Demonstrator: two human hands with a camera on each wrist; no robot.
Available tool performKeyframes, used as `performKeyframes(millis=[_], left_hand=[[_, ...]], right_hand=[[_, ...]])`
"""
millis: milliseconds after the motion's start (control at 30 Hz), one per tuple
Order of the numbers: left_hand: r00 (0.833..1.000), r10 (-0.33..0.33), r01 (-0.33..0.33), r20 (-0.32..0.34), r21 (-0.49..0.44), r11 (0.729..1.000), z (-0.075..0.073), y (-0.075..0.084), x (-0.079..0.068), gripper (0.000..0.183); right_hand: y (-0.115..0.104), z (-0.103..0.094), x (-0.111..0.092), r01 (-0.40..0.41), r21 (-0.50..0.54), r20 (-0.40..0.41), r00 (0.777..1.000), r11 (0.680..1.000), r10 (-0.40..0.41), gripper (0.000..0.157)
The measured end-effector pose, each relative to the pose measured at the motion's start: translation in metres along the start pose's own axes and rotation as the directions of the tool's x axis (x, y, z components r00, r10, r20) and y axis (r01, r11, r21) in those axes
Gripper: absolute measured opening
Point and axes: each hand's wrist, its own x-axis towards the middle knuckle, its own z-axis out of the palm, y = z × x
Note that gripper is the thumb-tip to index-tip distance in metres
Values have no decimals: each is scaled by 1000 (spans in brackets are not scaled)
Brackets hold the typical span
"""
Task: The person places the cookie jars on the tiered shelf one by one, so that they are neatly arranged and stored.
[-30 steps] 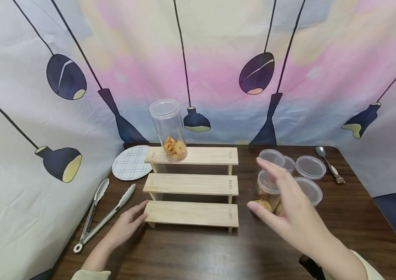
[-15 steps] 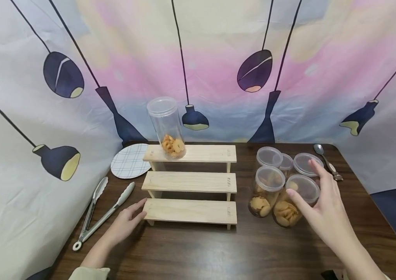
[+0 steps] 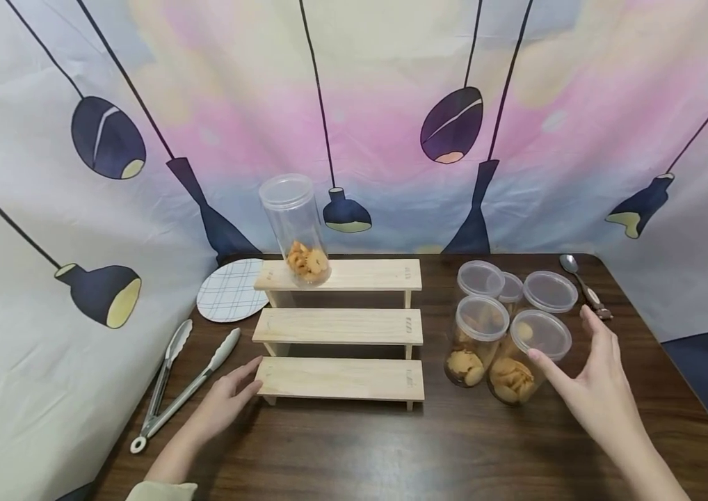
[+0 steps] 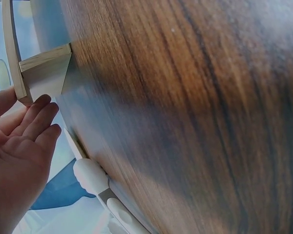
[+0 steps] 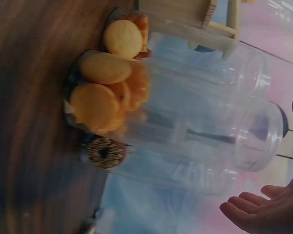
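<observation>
My left hand [image 3: 224, 398] rests at the left end of a three-tier wooden shelf [image 3: 338, 325], with relaxed fingers touching the lowest board; in the left wrist view, the fingertips meet the shelf end [image 4: 46, 73]. My right hand [image 3: 601, 390] is spread to the right of the front right cookie jar [image 3: 517, 379], thumb near its lid. In the right wrist view, a gap separates the hand [image 5: 268, 209] from the clear jar [image 5: 185, 124]. Beside that jar stand another cookie jar [image 3: 467, 365] and several lidded jars behind. A tall jar of cookies [image 3: 307, 261] stands on the top tier.
Metal tongs [image 3: 169, 396] lie spread at the left, below a checked round plate [image 3: 229, 296] partly behind the shelf. A spoon [image 3: 585, 289] lies at the back right. A printed cloth [image 3: 379, 125] hangs directly behind the table's back edge.
My right hand has moved right, from in front of the jars to beside the front right one, uncovering both front jars. The left hand stays at the shelf.
</observation>
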Motion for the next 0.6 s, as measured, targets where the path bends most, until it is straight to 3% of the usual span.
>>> performKeyframes(millis=[267, 600], left_hand=[[1000, -10, 10, 7, -3, 1000, 0, -1, 0, 48], [1000, -11, 11, 13, -13, 1000, 0, 0, -1, 49]], right_hand=[[11, 11, -2, -12, 46, 17, 1000, 999, 11, 100], [12, 21, -2, -57, -31, 60, 996, 998, 59, 103]])
